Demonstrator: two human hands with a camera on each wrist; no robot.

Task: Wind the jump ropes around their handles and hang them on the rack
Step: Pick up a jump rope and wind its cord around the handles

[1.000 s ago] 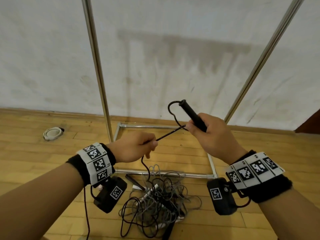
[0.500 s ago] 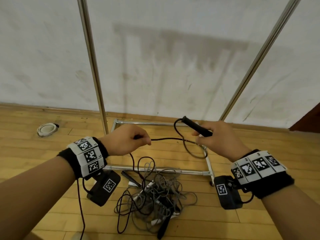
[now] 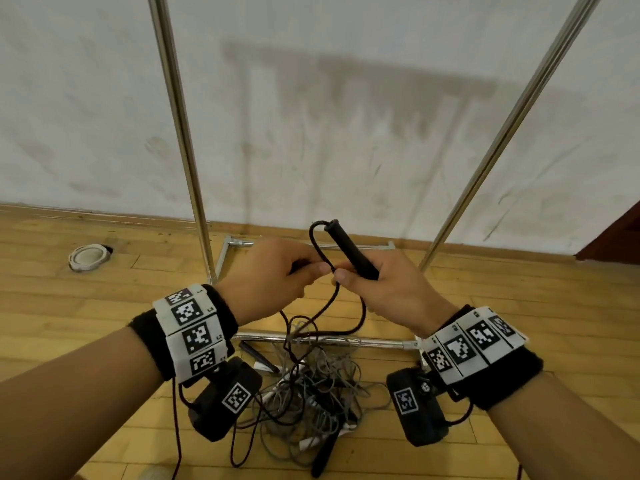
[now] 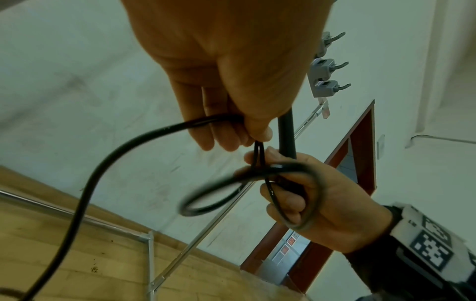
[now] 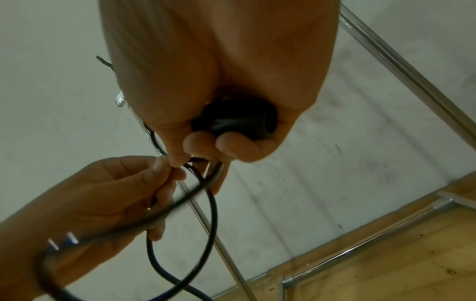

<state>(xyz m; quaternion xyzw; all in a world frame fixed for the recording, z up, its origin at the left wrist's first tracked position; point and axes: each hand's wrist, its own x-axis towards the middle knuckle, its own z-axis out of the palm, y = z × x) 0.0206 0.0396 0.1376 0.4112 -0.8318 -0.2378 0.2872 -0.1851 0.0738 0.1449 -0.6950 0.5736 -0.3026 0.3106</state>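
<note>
Right hand grips one black handle, tilted, in front of the rack; left hand just beside it pinches the black rope. Rack's two uprights run out of frame above, open floor either side. Beneath the hands, tangled ropes lie at the rack's base, too knotted to count.

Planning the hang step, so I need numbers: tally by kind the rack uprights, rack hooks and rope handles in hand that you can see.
Rack uprights: 2
Grey hooks: 3, left wrist view
Black handle in the right hand: 1
Total: 6
The left hand pinches its black rope; the floor pile is too tangled to count.
</note>
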